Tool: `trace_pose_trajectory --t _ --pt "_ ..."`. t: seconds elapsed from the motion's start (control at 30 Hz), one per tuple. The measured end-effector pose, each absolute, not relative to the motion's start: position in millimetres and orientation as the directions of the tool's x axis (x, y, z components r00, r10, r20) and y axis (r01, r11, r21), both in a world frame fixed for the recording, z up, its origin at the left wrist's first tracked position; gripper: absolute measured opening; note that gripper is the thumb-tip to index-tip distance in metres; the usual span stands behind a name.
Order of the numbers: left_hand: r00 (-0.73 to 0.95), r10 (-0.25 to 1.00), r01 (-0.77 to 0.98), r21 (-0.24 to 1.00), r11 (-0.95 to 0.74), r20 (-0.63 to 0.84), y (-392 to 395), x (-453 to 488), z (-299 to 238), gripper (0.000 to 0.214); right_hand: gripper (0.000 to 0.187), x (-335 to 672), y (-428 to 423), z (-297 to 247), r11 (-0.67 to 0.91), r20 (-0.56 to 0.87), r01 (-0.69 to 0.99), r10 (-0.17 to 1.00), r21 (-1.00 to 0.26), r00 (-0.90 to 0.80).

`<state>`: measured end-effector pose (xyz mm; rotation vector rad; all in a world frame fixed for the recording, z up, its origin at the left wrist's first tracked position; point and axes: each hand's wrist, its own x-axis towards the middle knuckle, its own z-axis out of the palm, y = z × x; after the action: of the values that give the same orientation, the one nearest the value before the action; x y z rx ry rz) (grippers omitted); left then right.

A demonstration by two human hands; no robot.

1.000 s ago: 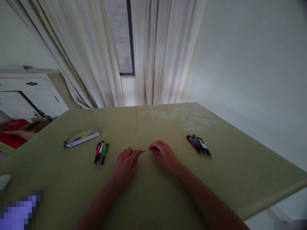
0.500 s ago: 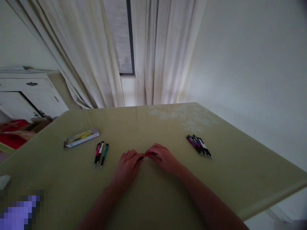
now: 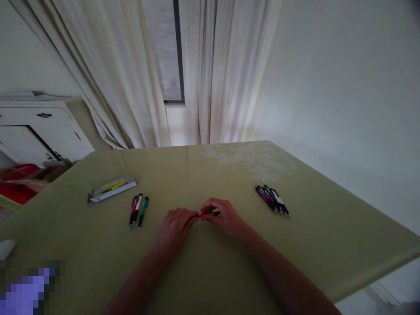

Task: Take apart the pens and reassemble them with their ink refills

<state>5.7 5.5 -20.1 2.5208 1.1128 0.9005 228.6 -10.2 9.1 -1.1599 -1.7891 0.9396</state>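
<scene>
Between my hands, near the table's middle, is a red and black pen (image 3: 202, 215). My left hand (image 3: 177, 227) is closed on its left end, with fingers covering most of that part. My right hand (image 3: 225, 215) pinches the other end between thumb and fingertips, and a dark stretch of the pen shows inside the curl of the fingers. To the left lie a pink and black pen (image 3: 133, 212), a white and black pen (image 3: 137, 209) and a green and black pen (image 3: 143, 213). A bundle of several pens (image 3: 273, 200) rests to the right.
A flat pen box (image 3: 112, 190) with yellow print lies at the left of the table (image 3: 210, 271). Beyond the far edge hang pale curtains (image 3: 226, 74) by a window. A white cabinet (image 3: 42, 127) stands at the left, with red items below it. A wall borders the right side.
My right hand's fingers have curled and shifted along the pen, showing more of its dark end. The left hand has moved slightly right and covers more of its end.
</scene>
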Motion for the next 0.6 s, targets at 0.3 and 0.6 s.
trace_pose_trajectory --t 0.3,0.6 --pt "0.502 0.715 0.542 0.466 -0.699 0.487 6.2 4.6 -18.9 0.021 0.019 228.8 -8.4 7.5 0.28 0.214 0.297 0.948 -0.913 -0.235" --pt "0.491 0.706 0.529 0.469 -0.707 0.511 5.9 6.1 -20.3 0.022 0.025 229.7 -5.1 0.7 0.315 0.253 0.268 0.937 -0.91 -0.241"
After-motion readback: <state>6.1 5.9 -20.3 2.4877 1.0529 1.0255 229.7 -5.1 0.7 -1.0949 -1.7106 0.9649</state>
